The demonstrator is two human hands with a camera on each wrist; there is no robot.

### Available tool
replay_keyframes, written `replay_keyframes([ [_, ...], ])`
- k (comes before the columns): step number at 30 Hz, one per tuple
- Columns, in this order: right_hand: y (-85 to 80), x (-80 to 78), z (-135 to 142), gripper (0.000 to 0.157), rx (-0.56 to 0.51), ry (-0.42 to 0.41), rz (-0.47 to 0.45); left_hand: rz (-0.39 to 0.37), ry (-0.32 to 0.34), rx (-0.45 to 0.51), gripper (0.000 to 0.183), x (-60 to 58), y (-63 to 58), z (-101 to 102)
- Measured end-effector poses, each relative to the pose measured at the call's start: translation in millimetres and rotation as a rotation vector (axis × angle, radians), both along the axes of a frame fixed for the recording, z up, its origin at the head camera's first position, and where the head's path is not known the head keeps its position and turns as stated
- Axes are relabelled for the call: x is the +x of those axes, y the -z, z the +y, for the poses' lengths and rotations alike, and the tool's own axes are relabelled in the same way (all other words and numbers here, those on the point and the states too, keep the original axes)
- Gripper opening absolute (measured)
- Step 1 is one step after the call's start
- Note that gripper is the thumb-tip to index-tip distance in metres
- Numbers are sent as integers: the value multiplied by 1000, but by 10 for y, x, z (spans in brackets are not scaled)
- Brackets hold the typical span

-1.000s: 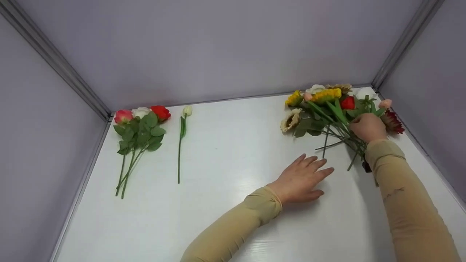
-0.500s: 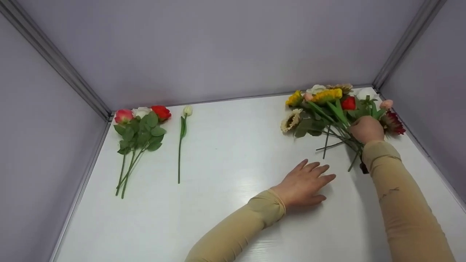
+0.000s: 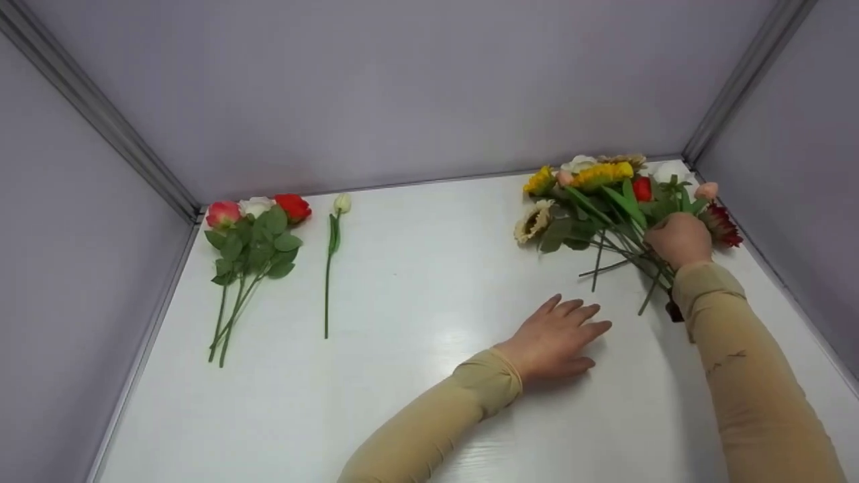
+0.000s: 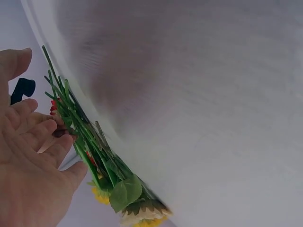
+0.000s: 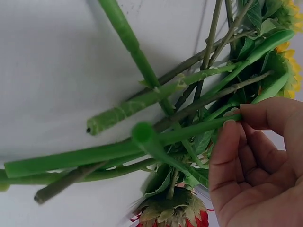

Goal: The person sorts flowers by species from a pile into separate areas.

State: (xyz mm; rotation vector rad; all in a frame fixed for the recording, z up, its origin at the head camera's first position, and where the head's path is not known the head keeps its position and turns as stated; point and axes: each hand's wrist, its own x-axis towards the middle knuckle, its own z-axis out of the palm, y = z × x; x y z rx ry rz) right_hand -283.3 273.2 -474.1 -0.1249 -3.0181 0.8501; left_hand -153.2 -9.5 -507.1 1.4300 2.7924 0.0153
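On the right side of the white table (image 3: 416, 396) lies a loose heap of artificial flowers, among them yellow sunflowers (image 3: 600, 176), a cream sunflower (image 3: 535, 221), a red flower (image 3: 642, 190) and a dark red flower (image 3: 722, 227). My right hand (image 3: 679, 240) is over the crossed stems. Its thumb and forefinger pinch a smooth green flower stem (image 5: 203, 126) in the right wrist view; which bloom it bears cannot be told. My left hand (image 3: 553, 342) is palm down with fingers spread, just in front of the heap, holding nothing.
At the left lie a pink rose (image 3: 223, 215), a white rose (image 3: 256, 206) and a red rose (image 3: 292, 208), with stems crossing. A single white tulip (image 3: 342, 202) lies beside them. Grey panels (image 3: 429, 87) wall the table's back and sides.
My left hand has drawn slightly toward the front edge. The right hand shifted slightly among the stems, and a long green leaf now covers more of the red flower.
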Motion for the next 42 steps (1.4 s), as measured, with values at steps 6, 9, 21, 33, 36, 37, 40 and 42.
replay_keyframes([
  [6,-68,10,5,32,-52,10,33,-35,-28,20,63,-31,21,-40],
  [9,-101,14,-4,33,-91,18,56,-53,-46,30,63,-44,24,-72],
  [21,-327,34,-295,48,-459,43,-23,-132,-172,130,57,-170,3,-368],
  [33,-483,140,-1181,41,-792,-67,-128,-655,-507,762,39,-212,-45,-970],
  [36,-444,188,-1441,43,-834,-83,-139,-781,-568,937,37,-192,-66,-1096],
  [37,-427,205,-1527,43,-853,-90,-139,-826,-583,991,37,-184,-77,-1131],
  [40,-372,254,-1772,42,-941,-116,-130,-934,-606,1128,35,-159,-101,-1214],
  [42,-336,281,-1923,40,-1012,-131,-121,-983,-611,1192,36,-139,-114,-1255],
])
